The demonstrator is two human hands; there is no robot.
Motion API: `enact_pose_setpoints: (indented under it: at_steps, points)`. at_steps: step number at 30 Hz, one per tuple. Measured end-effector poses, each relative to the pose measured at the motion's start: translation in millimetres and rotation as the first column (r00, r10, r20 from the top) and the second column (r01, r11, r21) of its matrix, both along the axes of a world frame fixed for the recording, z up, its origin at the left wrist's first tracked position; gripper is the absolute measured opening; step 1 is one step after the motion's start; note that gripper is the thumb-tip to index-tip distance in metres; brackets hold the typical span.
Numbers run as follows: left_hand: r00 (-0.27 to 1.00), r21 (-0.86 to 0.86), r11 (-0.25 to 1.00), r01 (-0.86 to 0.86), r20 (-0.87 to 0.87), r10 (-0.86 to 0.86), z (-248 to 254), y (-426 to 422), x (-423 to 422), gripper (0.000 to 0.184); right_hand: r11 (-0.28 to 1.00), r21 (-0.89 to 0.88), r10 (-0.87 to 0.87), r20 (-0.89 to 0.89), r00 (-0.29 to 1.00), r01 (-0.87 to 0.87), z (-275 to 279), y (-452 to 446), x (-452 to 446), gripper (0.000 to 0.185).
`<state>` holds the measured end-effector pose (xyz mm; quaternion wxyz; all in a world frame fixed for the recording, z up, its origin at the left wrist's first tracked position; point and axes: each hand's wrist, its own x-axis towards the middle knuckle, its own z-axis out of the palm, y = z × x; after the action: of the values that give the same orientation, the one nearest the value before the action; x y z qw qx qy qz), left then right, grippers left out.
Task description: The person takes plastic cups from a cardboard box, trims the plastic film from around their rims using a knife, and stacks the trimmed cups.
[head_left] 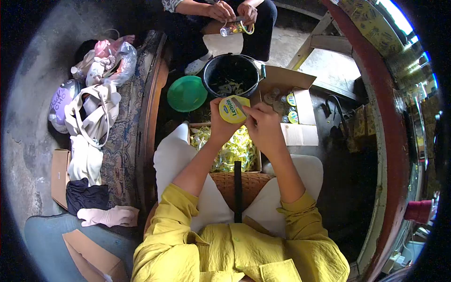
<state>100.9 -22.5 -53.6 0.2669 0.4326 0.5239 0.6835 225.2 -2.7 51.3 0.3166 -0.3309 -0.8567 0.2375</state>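
My left hand is wrapped round a cup with a yellow "Lemon" lid, tilted so that the printed top faces me. My right hand pinches a thin greyish strip like a small blade, which lies across the lid's right side. How long the strip is inside my fingers stays hidden. Below both hands is a box of yellow and clear plastic trimmings. Beyond them stands a black bucket with some scraps inside.
A green basin sits left of the bucket. An open carton at right holds several lidded cups. Opposite, a co-worker's hands hold a clear cup with a curled strip. A patterned bench with bags and clothes runs along the left.
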Motion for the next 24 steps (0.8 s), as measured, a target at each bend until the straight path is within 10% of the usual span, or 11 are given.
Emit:
enact_pose_setpoints:
  at_steps: [24]
  points:
    - [1.000, 0.026, 1.000, -0.012, 0.002, 0.012, 2, 3, 7, 0.069, 0.999, -0.023, -0.043, 0.112, 0.993, 0.046, 0, -5, -2, 0.028]
